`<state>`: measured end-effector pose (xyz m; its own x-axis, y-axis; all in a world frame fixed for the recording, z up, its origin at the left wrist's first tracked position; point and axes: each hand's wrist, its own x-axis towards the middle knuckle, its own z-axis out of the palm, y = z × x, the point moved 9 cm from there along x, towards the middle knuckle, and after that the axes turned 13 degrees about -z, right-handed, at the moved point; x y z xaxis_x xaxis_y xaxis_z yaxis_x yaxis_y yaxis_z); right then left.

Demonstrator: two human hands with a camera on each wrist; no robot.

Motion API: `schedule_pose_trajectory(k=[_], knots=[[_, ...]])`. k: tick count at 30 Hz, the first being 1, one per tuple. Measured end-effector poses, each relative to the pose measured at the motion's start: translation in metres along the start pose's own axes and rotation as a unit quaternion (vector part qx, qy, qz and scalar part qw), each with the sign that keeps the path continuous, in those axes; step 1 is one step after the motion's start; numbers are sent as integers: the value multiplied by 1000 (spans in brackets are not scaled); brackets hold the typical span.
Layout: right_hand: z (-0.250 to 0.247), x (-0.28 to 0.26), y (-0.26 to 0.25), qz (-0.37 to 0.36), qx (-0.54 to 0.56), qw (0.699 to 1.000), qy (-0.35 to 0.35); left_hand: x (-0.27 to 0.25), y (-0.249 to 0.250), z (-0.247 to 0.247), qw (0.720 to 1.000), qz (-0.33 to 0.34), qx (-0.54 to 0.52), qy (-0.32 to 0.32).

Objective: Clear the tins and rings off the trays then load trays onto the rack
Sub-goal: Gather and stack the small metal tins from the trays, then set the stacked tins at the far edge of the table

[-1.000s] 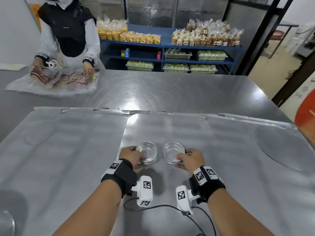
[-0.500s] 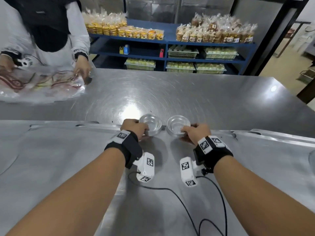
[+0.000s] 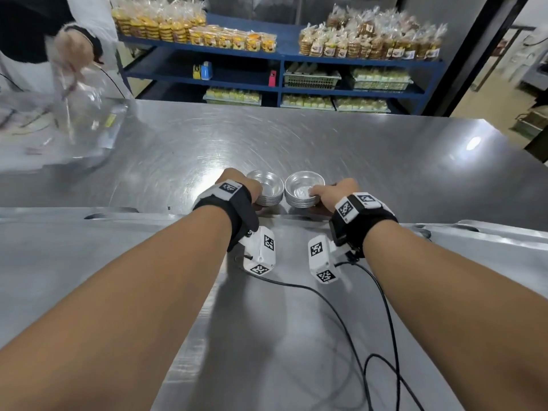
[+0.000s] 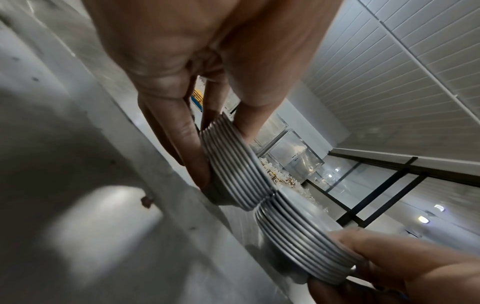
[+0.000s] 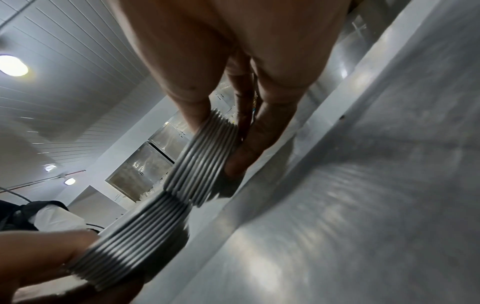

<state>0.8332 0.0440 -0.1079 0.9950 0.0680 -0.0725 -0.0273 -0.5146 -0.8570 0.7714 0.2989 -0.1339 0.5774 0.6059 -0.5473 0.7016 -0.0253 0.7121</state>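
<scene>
Two stacks of small round metal tins are side by side, just beyond the far edge of the flat trays. My left hand grips the left tin stack between thumb and fingers. My right hand grips the right tin stack the same way. The stacks' rims touch. In the left wrist view the fingers clamp the left stack. The right wrist view shows the right stack and, beside it, the left stack. Both stacks are low at the steel table; I cannot tell whether they rest on it.
A second tray lies to the left of the one under my arms. Across the table a person lifts a clear plastic bag. Blue shelves with bagged goods stand behind. Cables trail over the near tray.
Both hands carried their tin stacks forward from the middle of the tray to beyond its far edge. The person opposite raised a plastic bag off the table.
</scene>
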Motion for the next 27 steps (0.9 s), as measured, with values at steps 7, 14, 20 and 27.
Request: schedule_pose_trajectory(k=[7, 14, 20, 27], knots=[[-5, 5, 4, 4, -32, 999, -2, -18, 9, -1, 995, 51, 79, 45], [2, 0, 4, 29, 21, 999, -21, -15, 13, 2, 997, 59, 50, 16], [-7, -21, -11, 4, -13, 999, -41, -48, 9, -12, 992, 37, 121, 6], [-38, -89, -69, -95, -157, 980, -83, -125, 15, -38, 971, 73, 227, 5]])
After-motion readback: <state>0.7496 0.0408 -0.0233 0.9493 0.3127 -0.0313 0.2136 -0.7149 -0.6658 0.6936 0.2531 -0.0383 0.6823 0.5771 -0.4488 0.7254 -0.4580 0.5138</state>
